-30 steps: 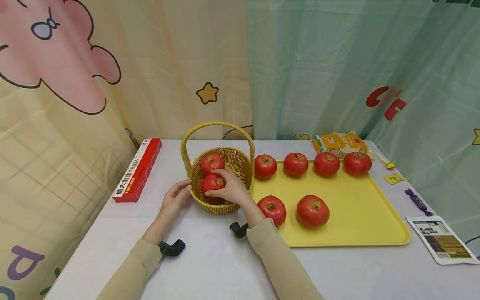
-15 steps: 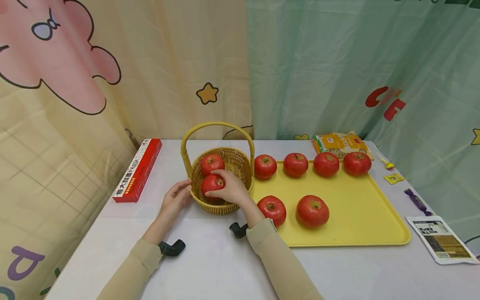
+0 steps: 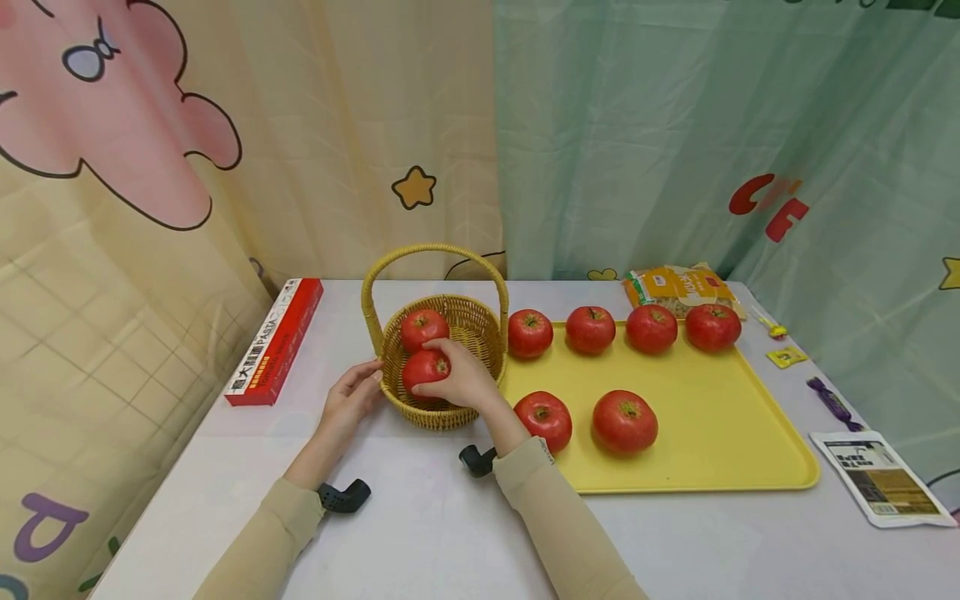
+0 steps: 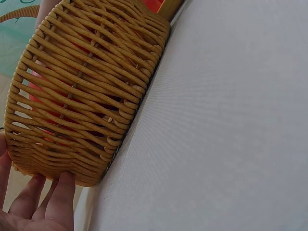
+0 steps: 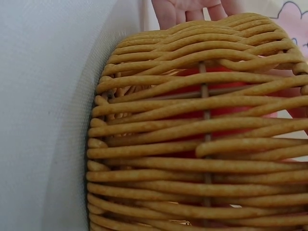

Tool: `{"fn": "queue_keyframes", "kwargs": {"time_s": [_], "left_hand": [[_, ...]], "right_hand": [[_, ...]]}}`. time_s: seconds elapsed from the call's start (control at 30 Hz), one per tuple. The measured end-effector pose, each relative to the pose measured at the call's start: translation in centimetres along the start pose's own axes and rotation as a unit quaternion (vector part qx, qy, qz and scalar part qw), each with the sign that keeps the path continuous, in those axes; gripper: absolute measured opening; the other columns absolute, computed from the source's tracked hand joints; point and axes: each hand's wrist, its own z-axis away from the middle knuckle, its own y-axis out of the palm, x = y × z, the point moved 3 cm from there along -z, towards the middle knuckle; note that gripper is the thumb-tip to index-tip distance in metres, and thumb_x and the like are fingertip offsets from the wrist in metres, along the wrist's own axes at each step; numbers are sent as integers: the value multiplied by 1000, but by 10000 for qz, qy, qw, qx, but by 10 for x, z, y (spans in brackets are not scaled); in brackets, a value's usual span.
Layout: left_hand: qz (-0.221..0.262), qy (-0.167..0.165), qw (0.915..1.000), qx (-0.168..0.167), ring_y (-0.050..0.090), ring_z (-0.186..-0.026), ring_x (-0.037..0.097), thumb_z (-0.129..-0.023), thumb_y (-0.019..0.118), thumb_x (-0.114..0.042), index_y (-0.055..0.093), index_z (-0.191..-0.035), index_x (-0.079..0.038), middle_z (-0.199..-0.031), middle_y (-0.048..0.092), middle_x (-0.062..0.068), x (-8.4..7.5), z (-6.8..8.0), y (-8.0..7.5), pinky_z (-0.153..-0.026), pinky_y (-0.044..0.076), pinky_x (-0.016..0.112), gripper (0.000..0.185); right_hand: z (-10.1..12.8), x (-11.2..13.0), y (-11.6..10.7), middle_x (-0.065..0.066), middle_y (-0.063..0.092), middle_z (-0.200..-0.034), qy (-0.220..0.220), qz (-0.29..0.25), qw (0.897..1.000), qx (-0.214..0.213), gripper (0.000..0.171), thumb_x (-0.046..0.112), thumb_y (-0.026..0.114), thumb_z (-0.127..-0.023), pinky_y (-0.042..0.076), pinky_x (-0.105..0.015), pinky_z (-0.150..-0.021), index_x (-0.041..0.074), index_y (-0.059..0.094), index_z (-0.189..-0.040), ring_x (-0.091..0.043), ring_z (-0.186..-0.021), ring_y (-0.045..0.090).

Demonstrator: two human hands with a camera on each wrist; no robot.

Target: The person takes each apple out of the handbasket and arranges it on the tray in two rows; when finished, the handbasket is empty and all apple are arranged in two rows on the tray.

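Note:
A round woven wicker basket (image 3: 442, 421) with a tall arched handle stands on the white table and holds two red apples. The rear apple (image 3: 424, 327) lies against the far left wall. My right hand (image 3: 467, 375) reaches in over the basket's near right rim and holds the front apple (image 3: 422, 371), fingers over its top and thumb on the near side. My left hand (image 3: 351, 393) touches the basket's left side with nearly straight fingers (image 4: 61, 199). In the right wrist view the weave hides most of the red fruit and my right hand.
Right of the basket is a yellow tray (image 3: 720, 425) with several more apples (image 3: 626, 422). A red pasta box (image 3: 276, 342) lies at left. An orange food bag (image 3: 682, 287) sits behind the tray. Wrapped sweets (image 3: 834, 402) and a white pouch (image 3: 883, 477) line the right edge.

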Motion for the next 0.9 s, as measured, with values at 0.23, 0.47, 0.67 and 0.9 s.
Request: {"fn": "queue_keyframes", "kwargs": {"time_s": [0.23, 0.47, 0.67, 0.9], "left_hand": [[-14, -36, 10000, -23, 56, -107, 9, -96, 57, -22, 43, -132, 4, -134, 45, 10, 0, 1, 0, -90, 48, 24, 46], [-129, -192, 9997, -86, 57, -106, 8, -94, 58, -27, 44, -133, 1, -136, 44, 13, -1, 2, 0, -93, 47, 28, 50], [-138, -218, 9996, -119, 58, -105, 10, -94, 59, -28, 44, -133, 2, -135, 44, 15, -2, 3, -1, -89, 48, 24, 51], [-223, -164, 9996, -48, 59, -101, 7, -95, 57, -28, 44, -133, 2, -128, 49, 7, -2, 2, -2, -88, 49, 24, 50]], "right_hand": [[4, 1, -1, -11, 44, -132, 205, 149, 9997, -56, 75, 45, 77, -73, 42, -49, -97, 23, 45, -137, -28, -117, 47], [5, 2, 0, -9, 49, -130, 186, 503, 9983, -221, 74, 43, 77, -71, 42, -47, -96, 23, 47, -136, -27, -117, 46], [9, 5, 0, -8, 49, -129, 15, 652, 9959, -630, 75, 40, 78, -68, 46, -46, -91, 22, 48, -135, -27, -116, 45], [29, 21, -19, -7, 48, -125, -659, 306, 9927, -961, 73, 39, 78, -68, 49, -45, -86, 21, 49, -132, -25, -111, 48]]}}
